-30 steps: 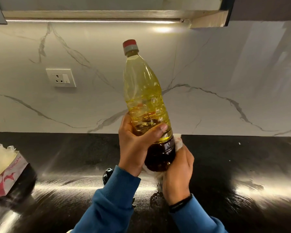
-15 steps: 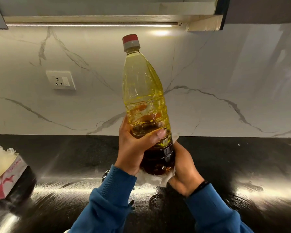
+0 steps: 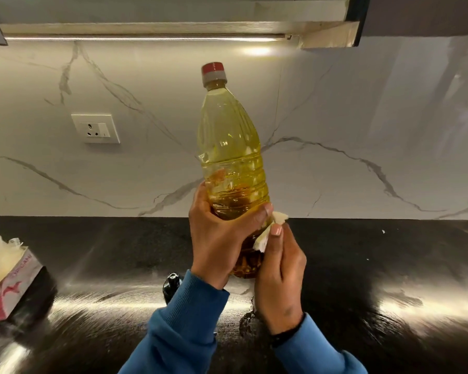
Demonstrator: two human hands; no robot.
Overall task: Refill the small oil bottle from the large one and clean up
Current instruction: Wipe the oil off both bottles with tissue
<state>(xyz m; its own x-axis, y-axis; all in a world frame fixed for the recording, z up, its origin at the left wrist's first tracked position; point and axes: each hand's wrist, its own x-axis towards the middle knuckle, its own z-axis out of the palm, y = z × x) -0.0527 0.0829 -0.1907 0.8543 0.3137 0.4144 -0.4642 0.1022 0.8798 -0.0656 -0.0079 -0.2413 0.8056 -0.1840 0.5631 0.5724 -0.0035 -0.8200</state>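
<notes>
One large oil bottle [image 3: 231, 157] of clear ribbed plastic, with a tapered shoulder and a red-and-grey screw cap [image 3: 213, 73], stands upright in the air above the glossy black table [image 3: 389, 265], full of yellow oil. The left hand [image 3: 218, 236] has its grip curled around the bottle's lower body. The right hand [image 3: 278, 282], just right of the bottle, pinches one crumpled white tissue [image 3: 270, 229] against the bottle's side. Below and left of the bottle, a small dark bottle top [image 3: 172, 283] peeks out behind the blue sleeve [image 3: 184, 327]. Far left of the bottle lies one pink-and-white tissue pack [image 3: 8, 276]. One white socket [image 3: 95, 128] sits on the veined marble wall [image 3: 349, 157] to the bottle's left.
</notes>
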